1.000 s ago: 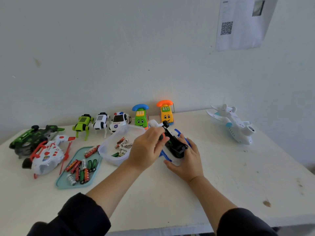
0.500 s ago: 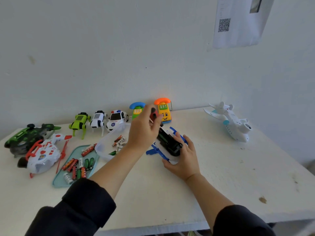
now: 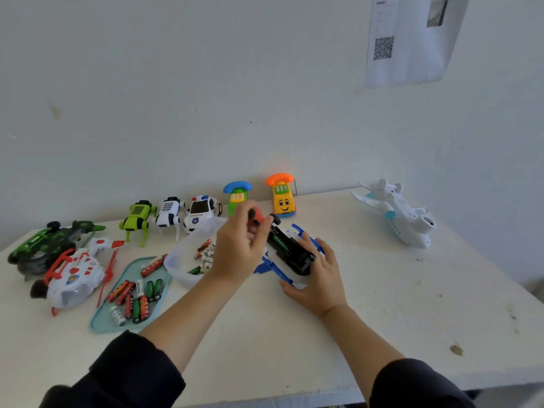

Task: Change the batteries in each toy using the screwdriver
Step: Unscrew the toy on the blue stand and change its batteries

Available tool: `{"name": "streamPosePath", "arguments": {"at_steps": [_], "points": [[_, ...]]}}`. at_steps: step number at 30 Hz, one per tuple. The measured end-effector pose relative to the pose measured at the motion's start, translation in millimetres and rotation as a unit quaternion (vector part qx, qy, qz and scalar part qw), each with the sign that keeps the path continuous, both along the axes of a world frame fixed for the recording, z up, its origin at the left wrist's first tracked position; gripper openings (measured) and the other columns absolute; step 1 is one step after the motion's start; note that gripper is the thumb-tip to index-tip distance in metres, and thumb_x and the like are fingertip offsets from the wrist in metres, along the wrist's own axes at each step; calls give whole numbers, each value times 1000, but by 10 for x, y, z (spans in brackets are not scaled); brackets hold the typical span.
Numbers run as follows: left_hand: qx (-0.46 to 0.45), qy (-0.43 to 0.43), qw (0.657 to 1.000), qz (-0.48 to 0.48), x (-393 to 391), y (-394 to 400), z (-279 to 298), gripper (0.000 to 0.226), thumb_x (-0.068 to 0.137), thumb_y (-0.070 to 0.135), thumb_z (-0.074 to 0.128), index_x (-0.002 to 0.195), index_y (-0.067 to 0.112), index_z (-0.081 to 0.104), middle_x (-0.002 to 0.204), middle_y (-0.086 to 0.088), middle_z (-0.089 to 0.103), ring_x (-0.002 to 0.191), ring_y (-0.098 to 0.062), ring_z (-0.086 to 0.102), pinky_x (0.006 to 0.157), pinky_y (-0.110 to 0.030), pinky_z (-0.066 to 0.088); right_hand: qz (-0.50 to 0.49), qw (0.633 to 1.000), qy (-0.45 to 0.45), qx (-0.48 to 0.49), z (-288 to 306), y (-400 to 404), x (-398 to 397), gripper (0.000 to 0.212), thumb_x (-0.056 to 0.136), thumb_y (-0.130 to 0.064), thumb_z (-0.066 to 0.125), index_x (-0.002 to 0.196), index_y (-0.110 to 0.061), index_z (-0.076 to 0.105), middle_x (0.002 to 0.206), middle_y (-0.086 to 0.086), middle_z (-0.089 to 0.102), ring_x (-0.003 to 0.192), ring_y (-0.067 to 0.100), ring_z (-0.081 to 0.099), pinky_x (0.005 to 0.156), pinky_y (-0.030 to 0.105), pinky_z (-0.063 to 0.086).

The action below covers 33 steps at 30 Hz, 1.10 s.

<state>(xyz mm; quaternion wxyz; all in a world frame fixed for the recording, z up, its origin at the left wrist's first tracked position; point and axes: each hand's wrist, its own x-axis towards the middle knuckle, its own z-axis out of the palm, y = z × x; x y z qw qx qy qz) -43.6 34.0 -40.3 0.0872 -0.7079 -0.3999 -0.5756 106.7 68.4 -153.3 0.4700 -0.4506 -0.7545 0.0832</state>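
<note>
Since a second ago, the left hand (image 3: 241,248) has been lifted off the upturned toy (image 3: 290,256) and raised above it, with a small red-and-black object, likely the screwdriver (image 3: 255,217), now carried up between its fingertips. The right hand (image 3: 319,278) has stayed where it was, its fingers curled round the near end and side of the toy, which is pinned to the table (image 3: 382,304).

The toy is lying belly-up near the middle of the table, just right of the clear tub (image 3: 188,260). Its black battery bay looks open, with a green battery visible inside. Whether a cover or screw has been taken off cannot be told.

Handling, as judged: the toy is light, hollow, stiff plastic, so it is likely to slide or rock on its rounded top unless held down. The blue side fins look thin and should not be used as a grip; the body sides are better taken. The screwdriver is small and smooth, best pinched at its handle. Batteries are hard and round, and apt to roll.

Loose batteries are lying on the teal tray (image 3: 100,322) and in the tub. Other toys are lined up along the wall, and a white plane (image 3: 403,214) is parked far right.
</note>
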Motion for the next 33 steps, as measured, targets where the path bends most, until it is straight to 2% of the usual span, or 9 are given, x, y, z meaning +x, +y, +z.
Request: {"name": "streamPosePath", "arguments": {"at_steps": [3,6,10,14,19,21,27,30,33], "points": [[38,103,994,8,11,5,-56,16,94,31,50,98,17,46,70,0,55,57,-9,47,51,-11,42,5,1000,1,-8,2,-6,1,89,66,-58,55,143,-23,29,146,-4,38,136,24,19,106,48,35],[33,90,995,21,-12,30,-72,14,91,27,54,96,18,46,71,6,50,59,-3,46,54,-3,38,19,999,-3,38,3,-3,-2,81,65,-47,62,138,-25,32,146,3,37,137,32,16,107,55,28],[-73,-111,991,24,-66,30,-22,10,94,20,55,93,20,45,69,6,56,54,-7,60,54,-24,53,4,996,27,83,34,15,-12,74,57,-24,70,125,-20,41,121,3,36,119,30,28,97,53,41],[-189,-359,913,49,-168,121,88,12,97,20,50,90,14,44,71,-7,59,46,-16,60,48,-28,52,11,996,61,68,-9,52,16,72,60,-21,73,124,-14,40,121,10,49,128,32,26,103,45,31],[-269,-476,838,12,-275,186,92,11,99,22,47,93,13,47,72,-11,60,44,-16,60,43,-24,50,20,996,76,47,18,33,-3,73,62,-20,70,127,-16,36,127,15,52,135,31,18,104,47,27],[-284,-472,835,1,-203,138,87,10,98,24,49,94,14,48,72,-10,60,45,-17,60,43,-25,49,18,996,59,56,16,36,0,75,63,-21,71,129,-16,36,129,15,51,136,31,17,104,49,28],[-97,-329,939,-21,-28,46,325,10,91,12,50,83,18,46,76,-14,51,62,-16,51,56,-21,42,7,997,53,55,-6,52,13,79,63,-19,77,130,-16,34,129,15,51,135,30,18,105,49,26],[-12,-10,1000,26,-4,46,373,11,86,11,43,87,6,53,74,-5,50,62,-16,45,56,-20,36,6,997,52,62,-14,70,4,77,64,-22,75,129,-15,35,129,12,50,135,31,20,105,50,29],[-133,237,960,67,52,125,234,19,82,13,46,94,10,61,88,-2,56,70,-20,54,56,-27,42,-1,995,50,89,-23,88,-2,67,70,-33,64,128,-11,38,128,2,43,134,32,23,104,48,28]]}}
